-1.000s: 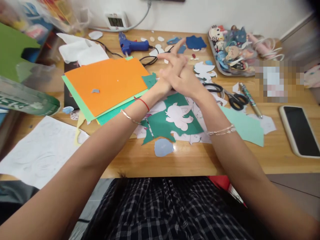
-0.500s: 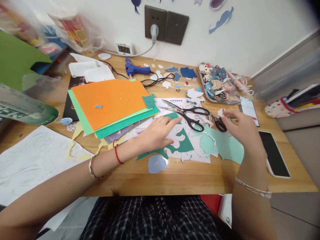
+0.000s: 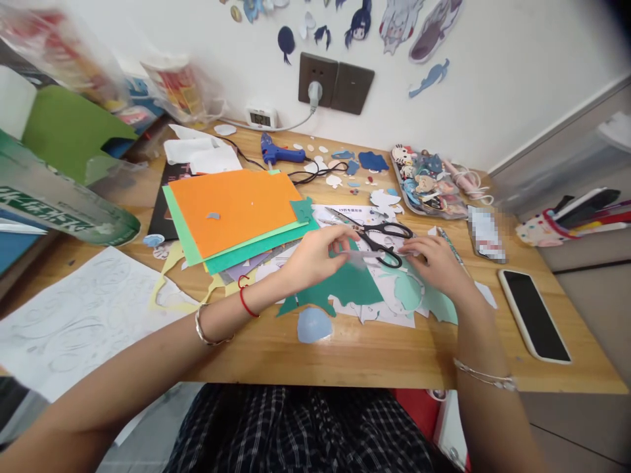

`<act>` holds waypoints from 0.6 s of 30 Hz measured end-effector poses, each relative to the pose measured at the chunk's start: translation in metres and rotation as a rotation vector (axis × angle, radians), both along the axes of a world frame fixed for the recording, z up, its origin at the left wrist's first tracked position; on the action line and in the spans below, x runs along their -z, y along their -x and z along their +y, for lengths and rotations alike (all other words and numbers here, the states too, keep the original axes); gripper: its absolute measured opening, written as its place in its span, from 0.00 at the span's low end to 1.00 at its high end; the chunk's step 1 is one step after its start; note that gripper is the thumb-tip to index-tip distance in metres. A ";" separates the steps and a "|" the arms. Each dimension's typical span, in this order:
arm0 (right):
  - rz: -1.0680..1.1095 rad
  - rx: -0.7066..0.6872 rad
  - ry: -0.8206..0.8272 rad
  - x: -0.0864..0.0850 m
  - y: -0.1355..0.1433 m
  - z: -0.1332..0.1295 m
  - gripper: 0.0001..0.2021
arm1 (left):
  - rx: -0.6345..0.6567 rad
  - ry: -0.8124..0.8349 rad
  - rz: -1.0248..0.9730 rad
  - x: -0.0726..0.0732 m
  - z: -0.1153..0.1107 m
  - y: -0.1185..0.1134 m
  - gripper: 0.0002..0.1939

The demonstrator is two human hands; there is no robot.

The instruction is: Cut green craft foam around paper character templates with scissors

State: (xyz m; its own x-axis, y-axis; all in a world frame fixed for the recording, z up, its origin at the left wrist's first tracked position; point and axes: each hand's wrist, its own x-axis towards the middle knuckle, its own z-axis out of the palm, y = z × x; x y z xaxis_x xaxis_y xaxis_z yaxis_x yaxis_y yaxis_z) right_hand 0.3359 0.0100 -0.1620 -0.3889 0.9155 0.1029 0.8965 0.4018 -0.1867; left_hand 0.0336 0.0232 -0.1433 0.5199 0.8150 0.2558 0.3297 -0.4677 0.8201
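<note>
My left hand (image 3: 323,257) is raised over the green paper (image 3: 345,282), with its fingers curled on a thin whitish paper piece (image 3: 365,253). To the right, my right hand (image 3: 431,261) is over the pale mint paper (image 3: 444,305), its fingers bent and close together near the scissors' handles; whether anything is between them is too small to tell. Black-handled scissors (image 3: 382,243) lie between the hands on white printed sheets (image 3: 404,320). A light blue paper piece (image 3: 314,325) lies near the front edge.
Orange sheet (image 3: 236,210) on green sheets at left centre, blue glue gun (image 3: 283,153) behind. A tray of charms (image 3: 428,184), a phone (image 3: 535,315) and a pen holder (image 3: 547,226) are at right. A bottle (image 3: 73,203) and drawn sheet (image 3: 89,315) are at left.
My left hand has lifted slightly and now holds the whitish piece, which my right hand was near or holding. My right hand has moved left and down. The view has tilted up.
</note>
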 end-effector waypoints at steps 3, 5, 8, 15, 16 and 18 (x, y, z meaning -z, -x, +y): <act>-0.017 -0.036 -0.010 -0.005 -0.004 0.002 0.11 | 0.004 -0.034 -0.097 -0.007 -0.001 0.004 0.13; -0.017 -0.042 -0.022 -0.011 -0.008 0.002 0.13 | 0.026 -0.031 -0.120 -0.008 -0.001 0.007 0.17; -0.018 -0.046 -0.033 -0.020 -0.012 0.000 0.16 | 0.060 0.022 -0.123 -0.005 0.001 0.011 0.20; -0.067 -0.113 0.034 -0.022 -0.003 -0.005 0.11 | 0.196 0.307 -0.031 0.001 0.013 0.014 0.07; -0.059 -0.108 0.032 -0.023 -0.004 -0.005 0.11 | 0.207 0.348 -0.017 0.001 0.015 0.014 0.06; -0.027 -0.093 0.026 -0.030 -0.008 -0.006 0.11 | 0.205 0.421 0.007 0.002 0.017 0.014 0.10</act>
State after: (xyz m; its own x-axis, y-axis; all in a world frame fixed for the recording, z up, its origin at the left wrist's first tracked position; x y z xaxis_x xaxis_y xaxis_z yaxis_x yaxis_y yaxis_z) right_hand 0.3444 0.0038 -0.1317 -0.4744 0.8777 0.0679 0.8605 0.4786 -0.1747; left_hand 0.0196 0.0404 -0.1455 0.6817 0.7273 -0.0796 0.2714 -0.1503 0.9507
